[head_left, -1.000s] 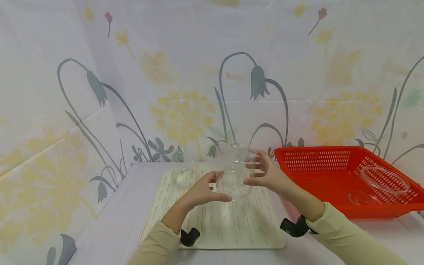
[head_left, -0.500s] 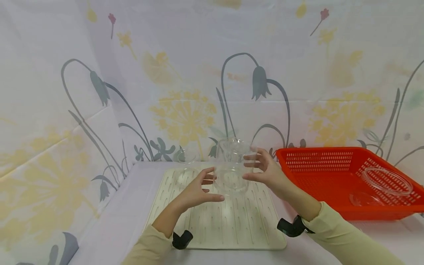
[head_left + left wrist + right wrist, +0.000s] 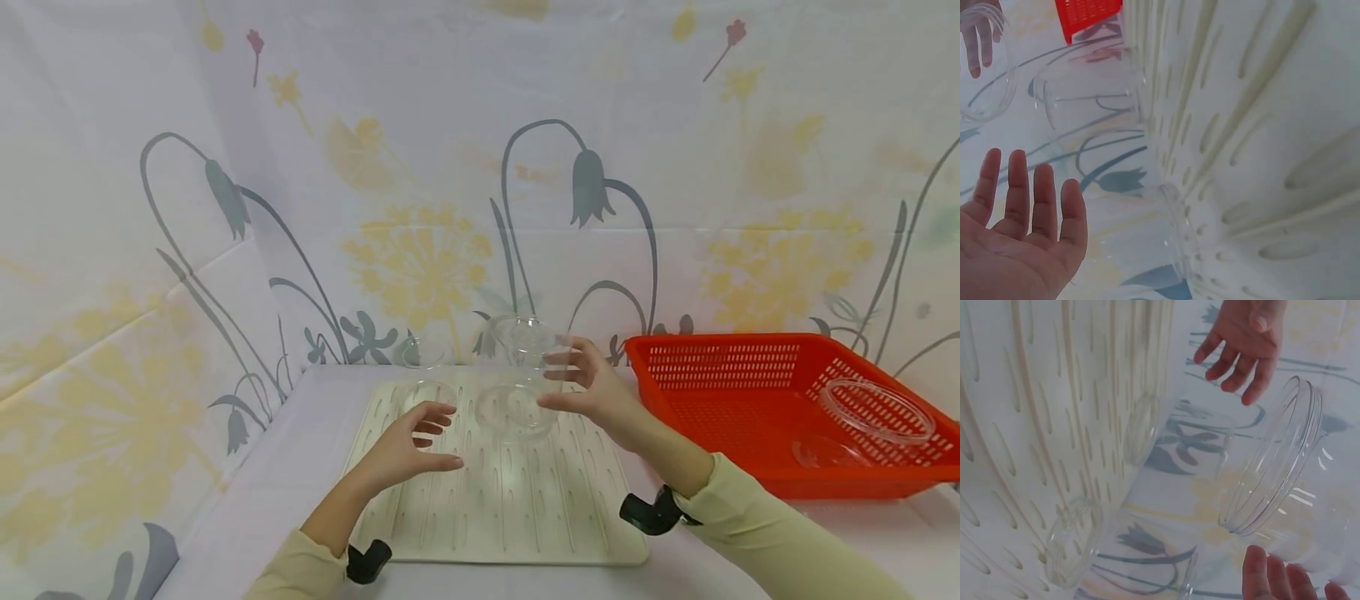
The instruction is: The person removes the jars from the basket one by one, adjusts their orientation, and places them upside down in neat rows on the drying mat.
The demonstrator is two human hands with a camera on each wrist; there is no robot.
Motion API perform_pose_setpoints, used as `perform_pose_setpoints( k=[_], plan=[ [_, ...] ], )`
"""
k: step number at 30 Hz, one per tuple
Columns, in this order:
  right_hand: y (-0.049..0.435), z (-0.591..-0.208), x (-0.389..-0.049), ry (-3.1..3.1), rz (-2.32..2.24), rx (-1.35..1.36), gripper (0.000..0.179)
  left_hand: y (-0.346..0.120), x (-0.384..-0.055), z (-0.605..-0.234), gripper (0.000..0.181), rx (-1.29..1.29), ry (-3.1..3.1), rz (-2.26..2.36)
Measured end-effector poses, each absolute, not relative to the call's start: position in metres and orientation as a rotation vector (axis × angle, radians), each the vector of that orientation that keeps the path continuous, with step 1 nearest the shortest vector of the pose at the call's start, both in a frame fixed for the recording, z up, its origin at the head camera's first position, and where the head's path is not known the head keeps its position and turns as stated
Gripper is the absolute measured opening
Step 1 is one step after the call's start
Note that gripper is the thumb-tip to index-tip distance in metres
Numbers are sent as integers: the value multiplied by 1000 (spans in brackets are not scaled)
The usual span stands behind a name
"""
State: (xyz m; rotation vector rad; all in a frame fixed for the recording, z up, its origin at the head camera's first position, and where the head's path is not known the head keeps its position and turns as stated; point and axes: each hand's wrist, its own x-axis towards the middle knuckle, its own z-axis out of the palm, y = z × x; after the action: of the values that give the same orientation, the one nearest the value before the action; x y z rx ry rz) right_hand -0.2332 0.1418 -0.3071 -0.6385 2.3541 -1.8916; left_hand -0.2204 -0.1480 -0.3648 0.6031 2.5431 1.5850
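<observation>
My right hand (image 3: pixel 603 396) holds a clear plastic jar (image 3: pixel 517 429) above the ridged cream mat (image 3: pixel 517 533), with the fingers against its right side. The jar's ringed rim faces down toward the mat in the right wrist view. To its left, the left hand (image 3: pixel 397 450) is apart from the jar, fingers loosely extended and the palm toward it. Two similar clear containers stand rim down at the mat's rear: one (image 3: pixel 1132 237) lies nearer the left hand, the other (image 3: pixel 1088 90) behind the held jar. Their outlines are faint.
A red perforated basket (image 3: pixel 712 350) stands to the right of the mat. Inside it is a clear round item with a ringed rim (image 3: pixel 877 410). A flower-printed cloth (image 3: pixel 450 167) hangs behind, and a pale cloth covers the table.
My left hand has let go of the jar and moved left and slightly down. The right hand still holds the jar, having shifted a little left.
</observation>
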Motion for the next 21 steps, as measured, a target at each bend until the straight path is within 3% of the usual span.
perform_pose_setpoints(
  k=[13,21],
  plan=[
    [133,-316,-237,2361,-1857,-665,78,-202,-218,-382,60,468,2643,1450],
    [125,-319,-238,2314,-1879,-667,80,-228,-215,-387,65,180,2680,1343]
  ],
)
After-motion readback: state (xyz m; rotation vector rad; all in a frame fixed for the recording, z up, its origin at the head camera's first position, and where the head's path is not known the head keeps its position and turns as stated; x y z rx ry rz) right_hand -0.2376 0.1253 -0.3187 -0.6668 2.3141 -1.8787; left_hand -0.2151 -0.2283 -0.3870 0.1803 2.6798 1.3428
